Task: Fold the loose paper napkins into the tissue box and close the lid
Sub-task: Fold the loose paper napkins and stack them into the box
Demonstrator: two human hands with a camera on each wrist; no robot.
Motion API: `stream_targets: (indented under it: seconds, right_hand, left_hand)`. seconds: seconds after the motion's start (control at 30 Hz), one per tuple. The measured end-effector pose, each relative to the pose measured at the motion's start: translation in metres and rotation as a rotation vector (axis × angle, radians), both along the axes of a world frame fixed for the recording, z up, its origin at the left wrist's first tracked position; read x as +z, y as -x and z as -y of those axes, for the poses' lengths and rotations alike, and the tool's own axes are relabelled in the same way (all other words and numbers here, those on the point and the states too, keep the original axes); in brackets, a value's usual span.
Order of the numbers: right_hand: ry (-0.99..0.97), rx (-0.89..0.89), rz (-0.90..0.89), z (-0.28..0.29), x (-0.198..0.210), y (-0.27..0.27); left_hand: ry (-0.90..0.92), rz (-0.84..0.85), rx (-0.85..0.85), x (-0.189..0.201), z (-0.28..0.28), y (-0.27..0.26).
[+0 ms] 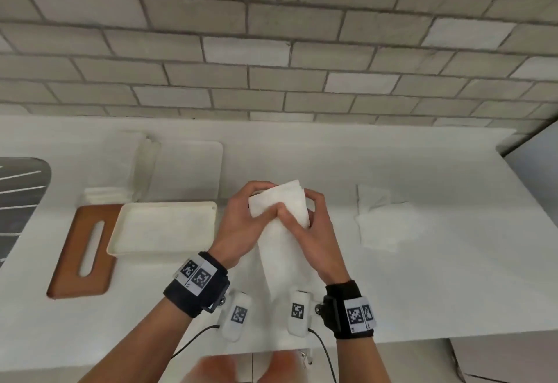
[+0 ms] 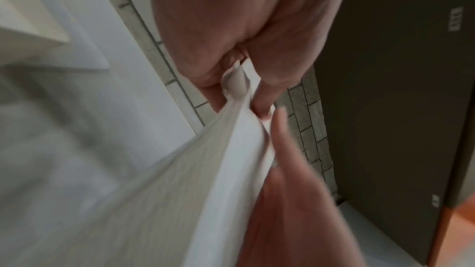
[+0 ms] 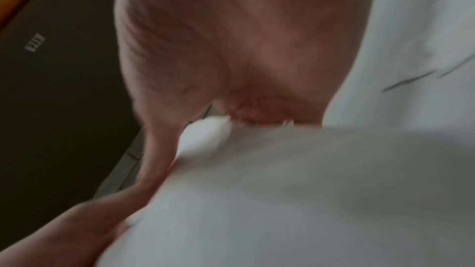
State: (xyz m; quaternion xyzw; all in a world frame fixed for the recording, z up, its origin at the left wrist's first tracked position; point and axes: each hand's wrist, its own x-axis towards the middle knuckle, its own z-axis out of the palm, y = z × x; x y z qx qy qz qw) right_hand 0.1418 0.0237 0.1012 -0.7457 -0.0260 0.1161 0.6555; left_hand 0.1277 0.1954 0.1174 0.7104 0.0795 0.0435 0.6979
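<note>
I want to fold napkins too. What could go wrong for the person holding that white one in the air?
The white paper napkin is thin; the left hand and right hand pinch it from both sides, so pulling might tear it. Its long lower end hangs loose, so the fold might go crooked. The crumpled white napkin lying at the right could be forgotten.

Head view looks forward and down from above the white surface (image 1: pixel 422 262), tiled wall behind. Each wrist view sits very close under its palm, facing along it, blurred. All three share the folded napkin (image 1: pixel 283 216) held between both hands.
</note>
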Motion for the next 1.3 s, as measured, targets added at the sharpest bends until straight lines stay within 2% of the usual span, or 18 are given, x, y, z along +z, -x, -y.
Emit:
stream_targets:
  seconds: [0.07, 0.1, 0.17, 0.23, 0.3, 0.43, 0.53, 0.6, 0.67, 0.77, 0.83, 0.97, 1.07, 1.2, 1.3]
  right_hand:
    - [0.172, 0.142, -0.073, 0.009, -0.020, 0.023]
    - [0.237, 0.137, -0.088, 0.016, -0.031, 0.037]
    - [0.188, -0.046, -0.089, 0.026, -0.052, 0.068]
    - [-0.019, -0.258, -0.080, 0.028, -0.063, 0.100]
    - [-0.120, -0.349, -0.091, 0.019, -0.070, 0.123]
    - [0.129, -0.364, -0.056, 0.002, -0.104, 0.149]
    - [0.135, -0.417, 0.096, 0.000, -0.103, 0.167]
    - [0.091, -0.438, 0.199, 0.002, -0.095, 0.174]
    - [0.106, -0.413, 0.207, 0.004, -0.101, 0.179]
    - [0.153, -0.418, 0.100, -0.002, -0.125, 0.183]
    - [0.146, -0.453, 0.111, -0.009, -0.133, 0.186]
    - [0.035, -0.466, 0.126, -0.010, -0.125, 0.188]
    - [0.062, -0.463, 0.081, -0.005, -0.130, 0.187]
    - [0.097, -0.452, 0.108, -0.011, -0.138, 0.185]
    - [0.083, -0.449, 0.120, -0.012, -0.136, 0.186]
  left_hand:
    - [0.034, 0.010, 0.046, -0.004, -0.018, 0.012]
    - [0.039, 0.015, 0.069, -0.008, -0.026, 0.020]
    - [0.065, 0.003, 0.086, -0.017, -0.041, 0.038]
    - [0.105, -0.034, 0.078, -0.027, -0.048, 0.062]
    - [0.053, -0.101, 0.044, -0.046, -0.053, 0.086]
    - [-0.114, -0.273, -0.104, -0.094, -0.045, 0.125]
    - [-0.122, -0.207, 0.007, -0.106, -0.037, 0.149]
    - [-0.129, -0.096, 0.082, -0.100, -0.034, 0.160]
    - [-0.120, -0.046, 0.087, -0.105, -0.031, 0.169]
    - [-0.168, -0.088, 0.056, -0.130, -0.020, 0.177]
    - [-0.141, -0.125, 0.078, -0.141, -0.011, 0.180]
    - [-0.062, -0.044, 0.152, -0.136, -0.010, 0.182]
    - [-0.079, -0.024, 0.076, -0.142, -0.019, 0.184]
    - [-0.186, -0.036, -0.001, -0.154, -0.019, 0.184]
    - [-0.144, -0.016, -0.003, -0.154, -0.021, 0.184]
